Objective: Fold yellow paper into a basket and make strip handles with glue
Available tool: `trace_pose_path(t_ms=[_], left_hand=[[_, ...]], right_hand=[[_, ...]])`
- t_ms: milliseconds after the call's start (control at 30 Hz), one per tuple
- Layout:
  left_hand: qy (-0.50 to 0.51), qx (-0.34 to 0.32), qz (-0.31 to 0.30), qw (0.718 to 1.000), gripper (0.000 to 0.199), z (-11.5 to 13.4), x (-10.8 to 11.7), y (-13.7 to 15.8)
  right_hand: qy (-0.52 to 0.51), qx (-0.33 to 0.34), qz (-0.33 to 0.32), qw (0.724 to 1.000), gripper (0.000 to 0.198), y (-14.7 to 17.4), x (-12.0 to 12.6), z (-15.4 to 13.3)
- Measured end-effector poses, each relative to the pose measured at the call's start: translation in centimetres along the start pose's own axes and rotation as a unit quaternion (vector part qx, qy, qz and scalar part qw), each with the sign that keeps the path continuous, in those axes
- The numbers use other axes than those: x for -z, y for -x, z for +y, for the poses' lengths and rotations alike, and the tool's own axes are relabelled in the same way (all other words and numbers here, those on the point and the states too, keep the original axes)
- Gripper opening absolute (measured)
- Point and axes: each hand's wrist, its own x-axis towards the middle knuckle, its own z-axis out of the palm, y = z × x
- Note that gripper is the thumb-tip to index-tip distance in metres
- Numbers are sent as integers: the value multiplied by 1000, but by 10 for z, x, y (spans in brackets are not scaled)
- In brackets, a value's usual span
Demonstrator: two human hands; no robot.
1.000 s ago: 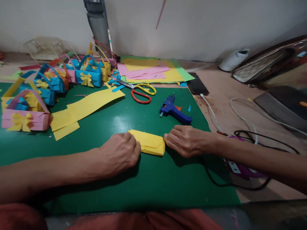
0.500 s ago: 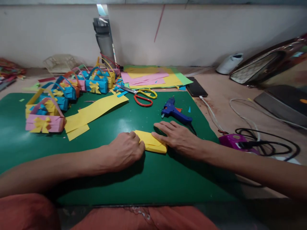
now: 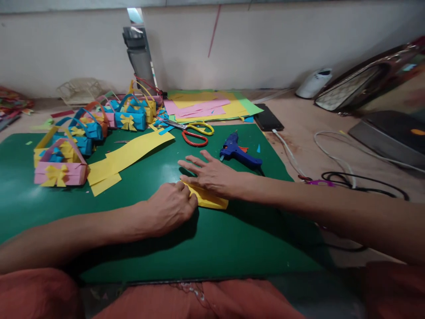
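A folded piece of yellow paper [image 3: 212, 202] lies flat on the green mat [image 3: 232, 252] in front of me. My left hand [image 3: 172, 201] is closed, its fingers curled over the paper's left end. Across the paper's far side reaches my right hand [image 3: 212, 175], fingers spread, the thumb close to my left fingers. Part of the folded paper is hidden under both hands. Beyond the right hand lies a blue glue gun [image 3: 239, 151]. Scissors [image 3: 194, 133] with red and yellow handles rest farther back.
Small paper baskets with bows [image 3: 61, 173] stand at the left. Yellow paper strips [image 3: 133, 153] lie beside them. Coloured sheets [image 3: 206, 104] are stacked at the back, near a phone [image 3: 268, 118] on a white cable. A dark bottle [image 3: 138, 57] leans by the wall.
My right hand has slid leftward and away over the paper, its fingers now spread past the paper's far edge. My left hand keeps its hold. The view has shifted slightly.
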Motion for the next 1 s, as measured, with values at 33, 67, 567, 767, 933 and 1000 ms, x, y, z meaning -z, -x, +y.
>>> trace_pose_path(t_ms=[33,67,567,767,933,1000], left_hand=[[-1,-3,2,1000,15,0,0,0],[-1,-5,3,1000,16,-1,-1,1],[92,103,129,982,21,-22,-7,-5],[269,182,165,931,20,-47,-11,-11],[333,157,111,923,24,-47,-12,-14],[338,149,107,923,25,-44,-12,-14]], right_hand=[[6,0,4,1000,42,7,0,0],[13,-3,5,1000,44,16,0,-1],[-75,-181,138,971,23,59,15,-52],[-178,-238,149,943,36,65,13,-48],[-222,-245,135,934,29,64,6,-49],[-213,-229,156,937,17,63,3,-51]])
